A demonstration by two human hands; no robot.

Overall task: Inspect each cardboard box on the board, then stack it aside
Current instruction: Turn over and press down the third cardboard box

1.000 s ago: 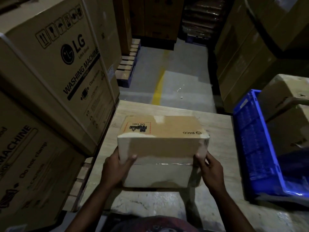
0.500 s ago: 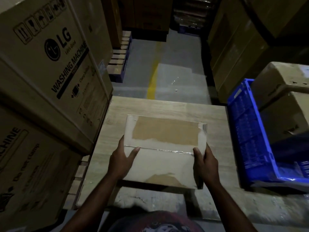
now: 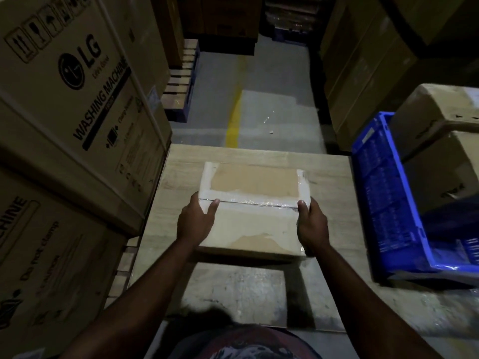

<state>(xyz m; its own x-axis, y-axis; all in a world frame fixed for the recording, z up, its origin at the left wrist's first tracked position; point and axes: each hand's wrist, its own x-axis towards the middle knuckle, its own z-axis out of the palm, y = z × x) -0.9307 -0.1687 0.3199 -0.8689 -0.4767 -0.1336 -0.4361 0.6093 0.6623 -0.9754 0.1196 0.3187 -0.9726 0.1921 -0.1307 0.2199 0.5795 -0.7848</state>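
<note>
A small cardboard box (image 3: 255, 208) with a taped seam across its top lies over the middle of the pale wooden board (image 3: 326, 177). My left hand (image 3: 195, 221) grips its left side, thumb laid on the top face. My right hand (image 3: 312, 224) grips its right side, thumb on the top near the tape. The box's near edge casts a dark shadow on the board, so I cannot tell whether it rests flat or hovers slightly.
Large washing-machine cartons (image 3: 70, 104) are stacked close along the left. A blue plastic crate (image 3: 383, 203) stands at the board's right edge, with brown boxes (image 3: 440, 130) behind it. Ahead lies a concrete aisle with a yellow line (image 3: 234, 120) and a wooden pallet (image 3: 181, 84).
The box has been tipped forward from its printed side facing up to its taped face up, and lowered towards the board. Both hands stayed on its sides.
</note>
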